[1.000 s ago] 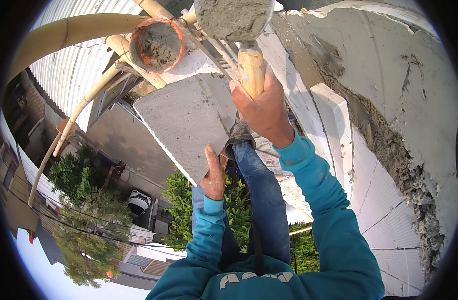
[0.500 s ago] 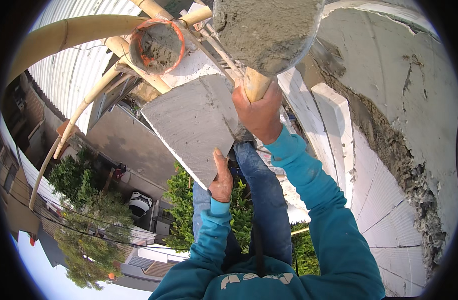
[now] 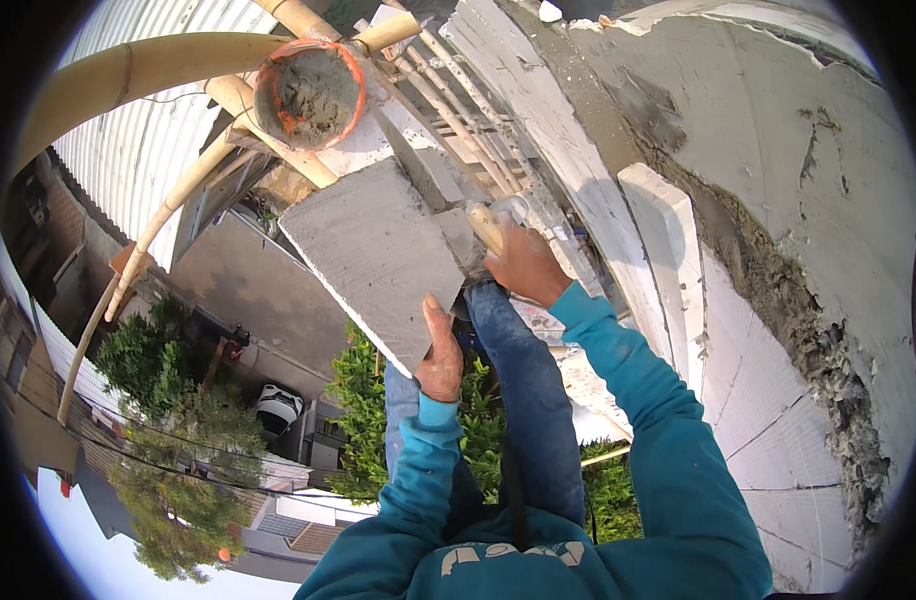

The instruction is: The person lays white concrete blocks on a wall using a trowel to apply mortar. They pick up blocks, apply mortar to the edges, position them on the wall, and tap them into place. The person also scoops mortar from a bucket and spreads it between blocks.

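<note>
My left hand [image 3: 439, 355] grips the lower edge of a flat grey mortar-smeared board [image 3: 363, 255] with a white rim, thumb on top, held above my denim-clad legs [image 3: 518, 390]. My right hand [image 3: 528, 262] is closed round the pale wooden handle [image 3: 485, 225] of a trowel, beside the board's upper right part. The trowel's blade is tilted away and hard to make out against the grey surfaces. An orange-rimmed bucket of wet mortar [image 3: 313, 95] rests above the board, among bamboo poles.
Bamboo scaffold poles [image 3: 183, 200] cross at upper left over corrugated roofing [image 3: 128, 150]. A plastered wall [image 3: 798, 150] with a rough mortar seam [image 3: 818, 340] runs down the right, beside pale slabs [image 3: 658, 230]. Far below are a courtyard [image 3: 238, 290], trees [image 3: 168, 450] and a white car [image 3: 278, 408].
My right hand has lowered the trowel toward me and turned it, so the broad mortar-covered blade seen earlier at the top no longer shows there. My left hand and board have shifted slightly rightward.
</note>
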`<state>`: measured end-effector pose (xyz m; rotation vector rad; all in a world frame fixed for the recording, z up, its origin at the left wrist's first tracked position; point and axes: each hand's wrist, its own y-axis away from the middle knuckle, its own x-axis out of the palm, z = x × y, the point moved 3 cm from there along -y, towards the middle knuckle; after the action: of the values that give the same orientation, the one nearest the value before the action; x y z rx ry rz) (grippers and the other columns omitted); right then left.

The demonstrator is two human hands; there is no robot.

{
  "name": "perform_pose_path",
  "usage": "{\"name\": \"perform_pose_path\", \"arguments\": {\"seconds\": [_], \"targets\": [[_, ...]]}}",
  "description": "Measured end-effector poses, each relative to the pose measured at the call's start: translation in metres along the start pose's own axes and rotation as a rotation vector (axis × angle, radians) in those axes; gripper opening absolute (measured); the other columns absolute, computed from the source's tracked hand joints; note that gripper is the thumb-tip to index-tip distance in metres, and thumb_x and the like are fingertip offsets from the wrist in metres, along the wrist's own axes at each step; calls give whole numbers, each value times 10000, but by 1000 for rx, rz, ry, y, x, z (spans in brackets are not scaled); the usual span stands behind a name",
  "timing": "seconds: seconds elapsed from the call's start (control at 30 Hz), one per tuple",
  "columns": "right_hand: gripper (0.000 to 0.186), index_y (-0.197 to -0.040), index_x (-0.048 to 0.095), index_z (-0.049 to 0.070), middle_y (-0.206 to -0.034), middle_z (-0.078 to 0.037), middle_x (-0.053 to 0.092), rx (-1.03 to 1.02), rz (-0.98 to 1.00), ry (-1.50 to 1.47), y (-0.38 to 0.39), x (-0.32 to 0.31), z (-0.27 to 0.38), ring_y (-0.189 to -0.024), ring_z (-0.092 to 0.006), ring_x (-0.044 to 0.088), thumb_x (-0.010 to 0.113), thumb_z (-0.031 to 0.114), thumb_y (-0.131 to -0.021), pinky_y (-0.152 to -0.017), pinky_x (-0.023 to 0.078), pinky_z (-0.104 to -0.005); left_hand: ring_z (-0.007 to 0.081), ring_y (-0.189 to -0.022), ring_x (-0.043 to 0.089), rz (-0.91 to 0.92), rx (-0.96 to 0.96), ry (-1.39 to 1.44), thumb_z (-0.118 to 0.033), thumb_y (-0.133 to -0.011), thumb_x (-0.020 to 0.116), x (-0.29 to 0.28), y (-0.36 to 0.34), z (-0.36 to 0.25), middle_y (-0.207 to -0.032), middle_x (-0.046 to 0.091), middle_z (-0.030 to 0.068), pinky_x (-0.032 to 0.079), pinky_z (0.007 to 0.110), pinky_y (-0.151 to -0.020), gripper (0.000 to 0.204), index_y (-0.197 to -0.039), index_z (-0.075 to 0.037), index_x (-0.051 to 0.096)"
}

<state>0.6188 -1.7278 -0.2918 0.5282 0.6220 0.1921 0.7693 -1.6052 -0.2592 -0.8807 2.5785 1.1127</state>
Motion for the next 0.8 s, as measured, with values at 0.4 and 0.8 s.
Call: {"name": "perform_pose_path", "arguments": {"seconds": [0.4, 0.8], "targets": [[545, -1263, 484, -57, -1008, -260, 660, 27, 96, 162, 22, -5, -19, -898, -426, 662, 701, 121, -796, -765, 518, -490, 210, -1158, 587, -33, -28, 193, -101, -944, 695, 8, -6, -3, -1322, 588, 136, 442, 348, -1042, 401, -1294, 49, 569], [557, -1211, 479, -99, -865, -326, 648, -38, 206, 357, 17, -7, -7, -803, -477, 654, 685, 221, -804, -738, 532, -523, 224, -1123, 597, 106, -42, 14, -195, -976, 662, 3, -9, 9, -1293, 600, 171, 495, 369, -960, 399, -1279, 51, 579]]}}
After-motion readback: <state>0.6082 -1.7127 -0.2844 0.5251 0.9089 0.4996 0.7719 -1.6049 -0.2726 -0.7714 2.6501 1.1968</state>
